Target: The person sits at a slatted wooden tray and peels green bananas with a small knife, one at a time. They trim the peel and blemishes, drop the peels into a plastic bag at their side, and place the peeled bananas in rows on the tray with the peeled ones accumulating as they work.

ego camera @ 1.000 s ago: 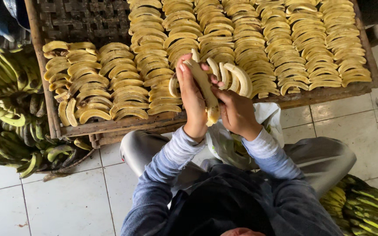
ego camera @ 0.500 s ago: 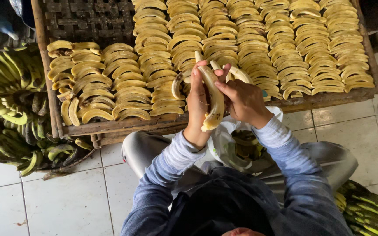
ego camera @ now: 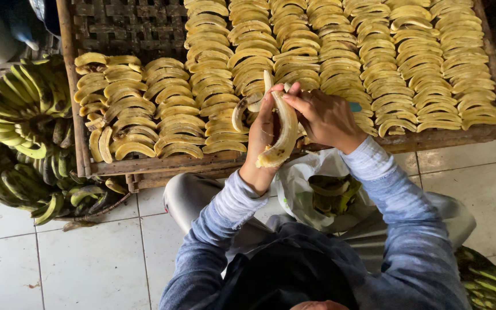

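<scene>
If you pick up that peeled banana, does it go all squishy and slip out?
Probably a bit slippery: the peeled banana looks bare and moist where the left hand cradles it. It likely bends or snaps if squeezed, since it is long, thin and curved. The right hand touches its upper end, which suggests it needs steadying.

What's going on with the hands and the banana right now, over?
Left hand grips a peeled banana upright. Right hand pinches its top end. Both above the wooden tray of banana slices; nothing in the way.
</scene>
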The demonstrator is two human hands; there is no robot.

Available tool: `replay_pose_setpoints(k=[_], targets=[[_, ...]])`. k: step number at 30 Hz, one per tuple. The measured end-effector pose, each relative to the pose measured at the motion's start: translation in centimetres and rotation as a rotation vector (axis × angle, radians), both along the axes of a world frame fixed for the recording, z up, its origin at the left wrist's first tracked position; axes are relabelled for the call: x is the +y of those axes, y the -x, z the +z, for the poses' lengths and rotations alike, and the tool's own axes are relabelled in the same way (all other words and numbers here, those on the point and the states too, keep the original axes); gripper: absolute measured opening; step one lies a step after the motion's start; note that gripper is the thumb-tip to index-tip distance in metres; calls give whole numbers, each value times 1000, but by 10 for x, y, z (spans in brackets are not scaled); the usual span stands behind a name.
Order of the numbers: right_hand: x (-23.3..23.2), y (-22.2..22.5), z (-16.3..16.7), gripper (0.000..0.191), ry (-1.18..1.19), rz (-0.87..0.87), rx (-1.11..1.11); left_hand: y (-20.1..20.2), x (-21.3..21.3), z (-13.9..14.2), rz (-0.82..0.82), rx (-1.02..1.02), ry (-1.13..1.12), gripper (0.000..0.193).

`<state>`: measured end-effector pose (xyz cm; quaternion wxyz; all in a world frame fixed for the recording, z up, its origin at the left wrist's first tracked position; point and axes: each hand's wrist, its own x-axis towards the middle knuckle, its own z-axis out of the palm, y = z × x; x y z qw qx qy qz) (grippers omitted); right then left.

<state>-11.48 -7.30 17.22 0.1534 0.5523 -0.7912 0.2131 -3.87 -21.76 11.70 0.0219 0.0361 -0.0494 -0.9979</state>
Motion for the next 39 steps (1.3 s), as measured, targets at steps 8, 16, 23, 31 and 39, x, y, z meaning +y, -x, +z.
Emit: replay_pose_setpoints(k=[8,16,23,31,39], targets=[[-26,20,2,54,24,41,-47,13,-34,-21,-99,-30,57,36],[-106,50,-14,51,-127,-55,-24,22,-116,-50,-146,-35,81,39],[-175,59,-24,57,-53,216,-221,34,-177,-126,-106,-114,-151,34],[-230,55,-47,26,-124,350,-247,49,-240,-160,-108,-6,-252,35],[-332,126,-81,20,-193,364,-627,36,-329,-166,421,-215,-83,37]])
